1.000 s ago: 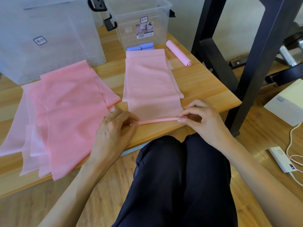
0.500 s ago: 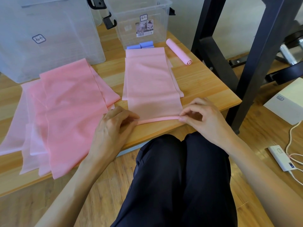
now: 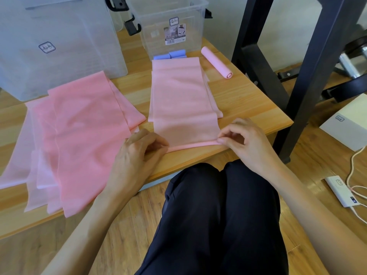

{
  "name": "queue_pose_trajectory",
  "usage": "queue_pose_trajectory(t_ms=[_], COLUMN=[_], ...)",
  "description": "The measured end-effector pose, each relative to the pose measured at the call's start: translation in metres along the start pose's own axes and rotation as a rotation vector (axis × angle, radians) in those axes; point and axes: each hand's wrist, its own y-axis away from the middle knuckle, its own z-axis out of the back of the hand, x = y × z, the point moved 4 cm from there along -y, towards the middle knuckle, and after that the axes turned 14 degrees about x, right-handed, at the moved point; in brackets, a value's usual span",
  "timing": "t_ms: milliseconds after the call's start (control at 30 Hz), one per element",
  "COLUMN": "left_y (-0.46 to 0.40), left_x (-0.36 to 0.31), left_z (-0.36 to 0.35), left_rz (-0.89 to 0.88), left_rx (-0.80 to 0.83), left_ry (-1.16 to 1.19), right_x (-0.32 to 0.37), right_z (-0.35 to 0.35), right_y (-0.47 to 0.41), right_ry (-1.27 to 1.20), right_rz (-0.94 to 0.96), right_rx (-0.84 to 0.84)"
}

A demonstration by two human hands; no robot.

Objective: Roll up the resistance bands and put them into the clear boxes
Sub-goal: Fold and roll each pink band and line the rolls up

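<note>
Pink band [image 3: 181, 100] stretches off toward 12 o'clock from your grip. Your left hand [image 3: 139, 153] and right hand [image 3: 245, 142] each pinch an end of its thin rolled edge [image 3: 192, 145].

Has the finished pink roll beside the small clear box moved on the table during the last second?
No. The finished pink roll lies in the same place on the table, just right of the small clear box, as in the earlier pictures.

On the light wooden table [image 3: 248, 100], the left hand [image 3: 137, 153] and the right hand [image 3: 246, 141] pinch the thin rolled near edge of a flat pale pink elastic band [image 3: 182, 100], behind which stands a clear plastic box [image 3: 168, 20].
</note>
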Motion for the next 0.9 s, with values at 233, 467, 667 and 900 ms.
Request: queue_pose_trajectory(t_ms=[233, 467, 667, 900], left_y=[0.001, 0.002, 0.002, 0.000], left_x=[0.001, 0.001, 0.003, 0.004], left_z=[0.001, 0.004, 0.003, 0.002], left_rz=[-0.030, -0.015, -0.013, -0.009], left_rx=[0.030, 0.027, 0.005, -0.023], left_ry=[-0.056, -0.056, -0.072, -0.119], right_x=[-0.002, -0.001, -0.002, -0.005], right_z=[0.001, 0.001, -0.002, -0.002], right_y=[0.000, 0.006, 0.012, 0.008], right_ry=[-0.015, 0.011, -0.029, 0.043], right_rz=[0.031, -0.003, 0.046, 0.063], right_rx=[0.049, 0.020, -0.008, -0.083])
